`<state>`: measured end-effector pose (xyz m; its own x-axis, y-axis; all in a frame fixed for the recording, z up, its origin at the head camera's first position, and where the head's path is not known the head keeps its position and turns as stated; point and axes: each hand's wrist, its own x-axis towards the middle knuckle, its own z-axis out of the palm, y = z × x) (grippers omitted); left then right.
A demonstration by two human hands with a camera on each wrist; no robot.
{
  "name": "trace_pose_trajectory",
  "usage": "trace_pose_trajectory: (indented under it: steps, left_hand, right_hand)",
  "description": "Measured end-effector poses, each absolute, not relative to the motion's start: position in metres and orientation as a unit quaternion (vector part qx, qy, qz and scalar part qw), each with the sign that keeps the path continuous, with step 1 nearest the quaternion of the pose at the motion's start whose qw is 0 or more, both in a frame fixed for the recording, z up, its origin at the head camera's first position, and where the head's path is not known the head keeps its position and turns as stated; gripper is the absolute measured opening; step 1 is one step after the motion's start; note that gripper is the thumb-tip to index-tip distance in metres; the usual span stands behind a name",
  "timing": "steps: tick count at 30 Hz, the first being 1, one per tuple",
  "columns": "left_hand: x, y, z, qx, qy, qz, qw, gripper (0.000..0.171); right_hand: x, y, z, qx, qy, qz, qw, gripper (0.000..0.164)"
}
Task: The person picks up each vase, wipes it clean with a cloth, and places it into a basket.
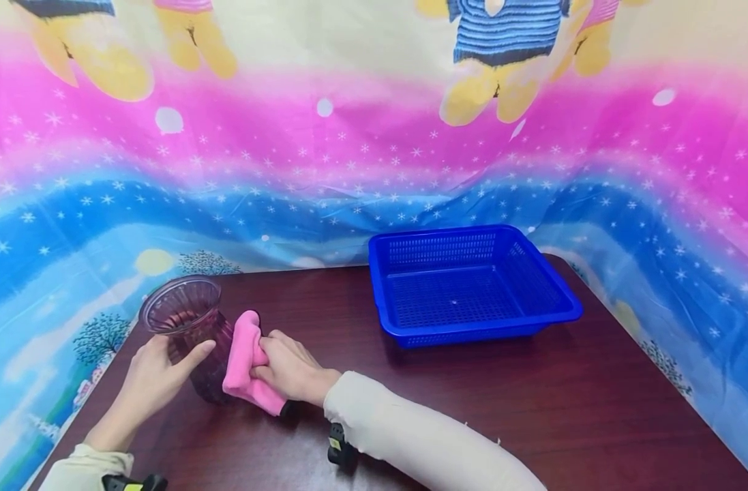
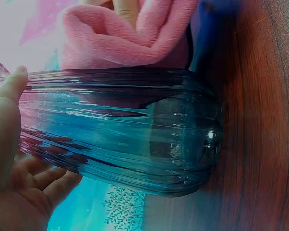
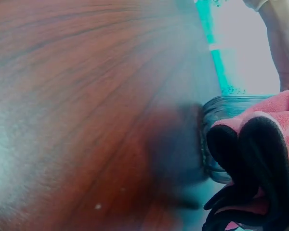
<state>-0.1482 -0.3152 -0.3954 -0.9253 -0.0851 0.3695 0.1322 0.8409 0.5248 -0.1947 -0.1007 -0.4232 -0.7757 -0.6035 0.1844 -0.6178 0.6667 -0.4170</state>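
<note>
A tall ribbed glass vase (image 1: 213, 375), purplish with a flared rim, stands at the left of the table, its base right at the tabletop in the left wrist view. My left hand (image 1: 153, 378) grips it below the rim, thumb on the near side and fingers round the far side. In my right hand (image 1: 292, 366) is a bunched pink cloth (image 1: 243, 356) with black edging. The cloth lies against the right side of the vase's body. Seen from the right wrist, the black edging (image 3: 265, 149) hangs in folds and covers part of the glass.
A blue plastic basket (image 1: 472, 327) with perforated sides stands at the back right of the dark wooden table (image 1: 472, 409). Behind and beside the table hangs a patterned curtain (image 1: 349, 157) with bears and snowflakes.
</note>
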Motion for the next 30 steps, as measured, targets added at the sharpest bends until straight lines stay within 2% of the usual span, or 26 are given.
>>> trace_pose_trajectory:
  steps: [30]
  left_hand:
    - [-0.147,-0.316,-0.394,-0.031,-0.935,-0.282,0.213,0.047]
  right_hand:
    - [-0.201,-0.101,-0.374,0.372,-0.897,0.239,0.021,0.019]
